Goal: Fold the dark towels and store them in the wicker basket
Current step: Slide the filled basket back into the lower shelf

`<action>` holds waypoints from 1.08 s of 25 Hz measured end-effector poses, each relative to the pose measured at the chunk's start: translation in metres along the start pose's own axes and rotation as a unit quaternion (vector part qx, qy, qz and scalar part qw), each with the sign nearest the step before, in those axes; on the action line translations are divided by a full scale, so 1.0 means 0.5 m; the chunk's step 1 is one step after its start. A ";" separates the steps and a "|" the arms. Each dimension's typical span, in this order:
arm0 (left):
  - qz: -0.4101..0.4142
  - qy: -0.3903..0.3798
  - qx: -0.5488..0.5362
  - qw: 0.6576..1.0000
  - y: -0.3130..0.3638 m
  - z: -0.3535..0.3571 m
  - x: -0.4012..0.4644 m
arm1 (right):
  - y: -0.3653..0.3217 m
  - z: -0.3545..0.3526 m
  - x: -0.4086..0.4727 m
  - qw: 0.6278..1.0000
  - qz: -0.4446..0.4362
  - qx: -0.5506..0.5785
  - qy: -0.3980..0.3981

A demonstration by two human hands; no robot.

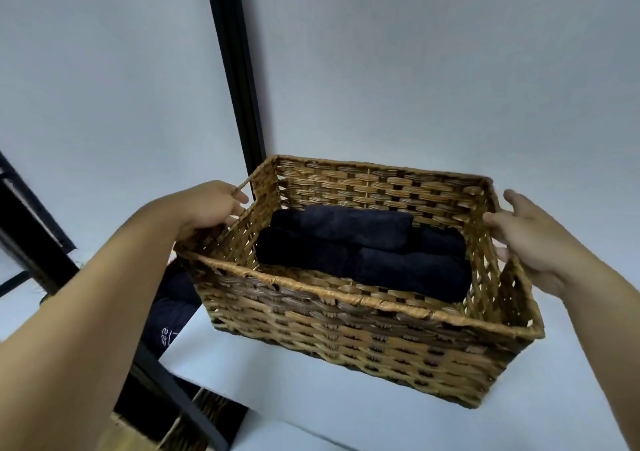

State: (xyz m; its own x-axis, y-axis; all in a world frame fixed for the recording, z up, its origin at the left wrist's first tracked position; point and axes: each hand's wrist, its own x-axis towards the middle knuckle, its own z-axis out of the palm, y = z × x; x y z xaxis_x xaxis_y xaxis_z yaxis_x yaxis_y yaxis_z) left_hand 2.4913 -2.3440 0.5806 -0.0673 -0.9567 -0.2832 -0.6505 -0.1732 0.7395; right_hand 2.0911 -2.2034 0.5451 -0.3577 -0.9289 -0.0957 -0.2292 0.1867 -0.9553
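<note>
A brown wicker basket (346,329) stands on a white shelf. Inside it lie several dark towels (363,249), rolled or folded and stacked in two layers. My left hand (207,208) grips the handle at the basket's left end, fingers curled round it. My right hand (526,236) is at the right end with its fingers spread, touching the rim and right wall of the basket.
A black metal post (235,69) rises behind the basket's left corner against a pale wall. The white shelf (277,398) has a front edge close below the basket. Lower left, a black frame (41,249) and dark cloth (169,315) on a level below.
</note>
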 end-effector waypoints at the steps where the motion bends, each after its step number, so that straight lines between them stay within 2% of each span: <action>1: 0.002 -0.012 -0.015 1.000 -0.006 0.002 -0.013 | 0.005 -0.007 -0.006 1.000 0.017 0.017 0.011; 3: 0.016 -0.032 -0.030 0.999 -0.024 0.007 -0.041 | 0.000 -0.013 -0.031 0.999 0.043 0.021 0.021; 5: 0.009 -0.050 -0.113 0.992 -0.046 0.015 -0.083 | -0.005 -0.018 -0.074 0.997 0.053 0.041 0.032; 6: 0.002 -0.075 -0.185 0.980 -0.060 0.021 -0.104 | -0.007 -0.018 -0.102 0.996 0.057 0.061 0.034; 8: 0.014 -0.142 -0.329 0.934 -0.093 0.034 -0.149 | -0.002 -0.013 -0.168 0.991 0.064 0.110 0.036; 11: 0.028 -0.158 -0.450 0.879 -0.131 0.053 -0.205 | 0.012 -0.001 -0.276 0.978 0.075 0.196 0.017; 15: 0.048 -0.181 -0.454 0.871 -0.182 0.055 -0.299 | 0.015 0.006 -0.433 0.955 0.077 0.287 0.006; 23: 0.062 -0.204 -0.398 0.893 -0.236 0.063 -0.497 | 0.042 0.000 -0.702 0.957 0.076 0.278 0.035; 27: 0.064 -0.225 -0.420 0.877 -0.251 0.089 -0.569 | 0.078 -0.016 -0.776 0.951 0.061 0.294 0.075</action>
State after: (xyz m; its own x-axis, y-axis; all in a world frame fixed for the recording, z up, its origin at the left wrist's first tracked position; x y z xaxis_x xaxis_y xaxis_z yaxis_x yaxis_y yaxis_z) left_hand 2.5583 -2.0399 0.5410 -0.5131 -0.8249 -0.2373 0.1584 -0.3627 0.9183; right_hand 2.2137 -1.8330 0.5472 -0.4846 -0.8476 -0.2162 0.3523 0.0371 -0.9351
